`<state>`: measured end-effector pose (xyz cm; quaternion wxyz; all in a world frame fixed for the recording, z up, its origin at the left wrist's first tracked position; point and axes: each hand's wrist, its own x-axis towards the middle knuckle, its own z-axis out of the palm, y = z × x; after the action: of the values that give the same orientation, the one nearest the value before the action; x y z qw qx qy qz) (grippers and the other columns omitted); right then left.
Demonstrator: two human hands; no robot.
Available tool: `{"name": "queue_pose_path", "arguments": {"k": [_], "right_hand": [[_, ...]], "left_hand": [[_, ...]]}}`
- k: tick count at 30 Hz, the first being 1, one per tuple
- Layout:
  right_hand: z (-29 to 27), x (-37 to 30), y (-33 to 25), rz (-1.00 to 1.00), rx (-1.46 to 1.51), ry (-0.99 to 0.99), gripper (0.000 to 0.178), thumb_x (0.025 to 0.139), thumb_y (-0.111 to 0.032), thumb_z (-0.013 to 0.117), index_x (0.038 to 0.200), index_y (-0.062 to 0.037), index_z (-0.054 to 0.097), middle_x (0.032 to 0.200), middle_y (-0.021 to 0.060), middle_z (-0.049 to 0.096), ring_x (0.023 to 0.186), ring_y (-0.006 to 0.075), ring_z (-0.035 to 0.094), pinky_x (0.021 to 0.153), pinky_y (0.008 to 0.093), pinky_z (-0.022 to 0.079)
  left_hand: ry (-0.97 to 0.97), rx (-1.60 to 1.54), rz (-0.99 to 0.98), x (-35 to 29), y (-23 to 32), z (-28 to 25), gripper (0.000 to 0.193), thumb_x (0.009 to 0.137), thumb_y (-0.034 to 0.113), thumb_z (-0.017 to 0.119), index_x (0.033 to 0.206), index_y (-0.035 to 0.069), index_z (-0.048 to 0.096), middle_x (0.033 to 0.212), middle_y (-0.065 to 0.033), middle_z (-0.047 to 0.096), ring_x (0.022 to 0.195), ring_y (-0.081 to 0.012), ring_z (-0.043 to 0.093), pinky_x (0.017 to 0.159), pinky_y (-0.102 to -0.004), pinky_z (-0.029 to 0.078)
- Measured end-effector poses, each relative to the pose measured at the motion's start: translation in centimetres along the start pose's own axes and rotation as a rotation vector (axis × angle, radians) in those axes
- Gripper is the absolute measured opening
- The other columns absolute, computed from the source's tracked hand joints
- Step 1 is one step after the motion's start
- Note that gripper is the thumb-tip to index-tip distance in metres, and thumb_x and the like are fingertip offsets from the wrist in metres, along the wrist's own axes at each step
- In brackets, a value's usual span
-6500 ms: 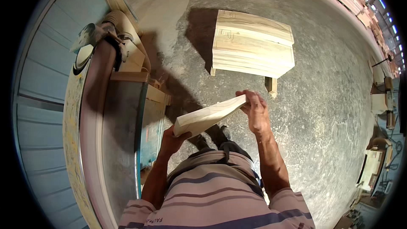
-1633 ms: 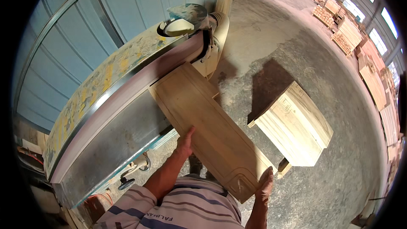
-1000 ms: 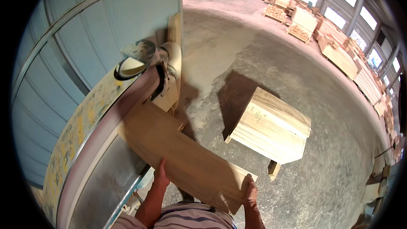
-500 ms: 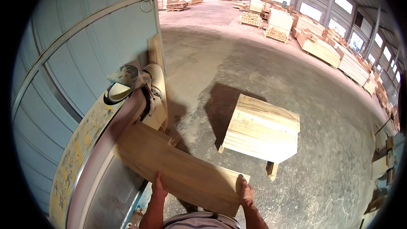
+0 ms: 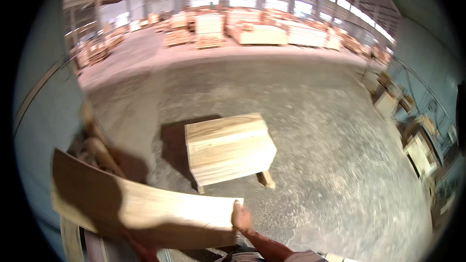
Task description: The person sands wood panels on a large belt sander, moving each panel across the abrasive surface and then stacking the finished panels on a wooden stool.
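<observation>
A wide, pale wooden board [image 5: 165, 209] is held up in front of me, its left part in shadow. My right hand [image 5: 241, 217] is closed on the board's right end, thumb on the upper face. Blurred and dim, my left hand [image 5: 141, 248] grips the near edge left of the middle; its fingers are partly hidden by the board. Beyond the board, a stack of wooden panels [image 5: 233, 153] rests on wooden supports above the floor. The belt sander [image 5: 94, 245] at the lower left is mostly covered by the board.
A pale wall panel [image 5: 43, 102] stands at the left. Along the right side are a workbench with wooden pieces [image 5: 420, 150] and another wall [image 5: 432, 63]. Far back, several timber stacks [image 5: 262, 34] line the concrete floor [image 5: 320, 155].
My view has turned to the right. The board has come up off the belt sander, still in both hands, and the panel stack now appears farther left.
</observation>
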<state>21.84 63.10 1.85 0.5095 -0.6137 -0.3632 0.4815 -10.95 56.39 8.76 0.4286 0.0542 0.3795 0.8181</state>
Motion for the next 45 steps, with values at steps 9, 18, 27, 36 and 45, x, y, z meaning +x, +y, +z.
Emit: {"name": "queue_pose_path", "arguments": {"k": [9,18,27,36,45], "right_hand": [[-2.9,0.4,-0.1,-0.14,-0.061,0.113,0.041,0.088,-0.035,0.051,0.106,0.0016,0.051,0.098,0.0154,0.06,0.092,0.0241,0.056,0.081,0.0329,0.044],[-12.5,-0.7,-17.1,-0.764,0.158,0.423,0.045,0.089,-0.033,0.048,0.12,0.0004,0.042,0.118,0.0151,0.048,0.111,0.0243,0.045,0.093,0.0348,0.037],[-19.5,-3.8,-17.6,-0.515,-0.323,0.066,0.054,0.077,-0.041,0.061,0.115,-0.0031,0.051,0.1,0.0144,0.061,0.091,0.0277,0.06,0.08,0.0369,0.047],[-24.3,-3.7,-13.8,-0.209,-0.134,0.06,0.054,0.077,-0.042,0.061,0.101,0.0063,0.057,0.082,0.0072,0.058,0.069,0.015,0.054,0.059,0.0281,0.043],[-18.8,-1.3,-3.0,-0.072,0.185,0.011,0.052,0.085,-0.046,0.054,0.099,0.0033,0.055,0.078,0.0014,0.052,0.07,0.01,0.048,0.06,0.0245,0.039]], "left_hand": [[-0.184,0.334,0.272,1.4,0.6,5.8,0.046,0.079,0.027,0.061,0.117,0.005,0.049,0.109,-0.0157,0.056,0.099,-0.0243,0.054,0.083,-0.0385,0.044],[-1.152,1.331,0.774,-5.9,-1.4,13.6,0.03,0.064,0.012,0.073,0.086,-0.002,0.06,0.078,-0.0123,0.062,0.07,-0.022,0.06,0.065,-0.0311,0.048],[-1.324,1.505,0.384,-9.9,-7.3,14.4,0.044,0.055,0.034,0.08,0.058,0.001,0.052,0.059,-0.0188,0.058,0.057,-0.0323,0.06,0.053,-0.0376,0.047],[-1.541,1.571,0.377,-8.9,-7.6,18.2,0.049,0.07,0.043,0.067,0.092,0.0,0.056,0.084,-0.0194,0.061,0.076,-0.0321,0.061,0.067,-0.0394,0.047],[-1.482,1.714,0.077,-6.2,-5.5,17.6,0.049,0.059,0.029,0.07,0.094,-0.002,0.057,0.081,-0.0193,0.062,0.078,-0.0324,0.061,0.068,-0.0393,0.046]]}}
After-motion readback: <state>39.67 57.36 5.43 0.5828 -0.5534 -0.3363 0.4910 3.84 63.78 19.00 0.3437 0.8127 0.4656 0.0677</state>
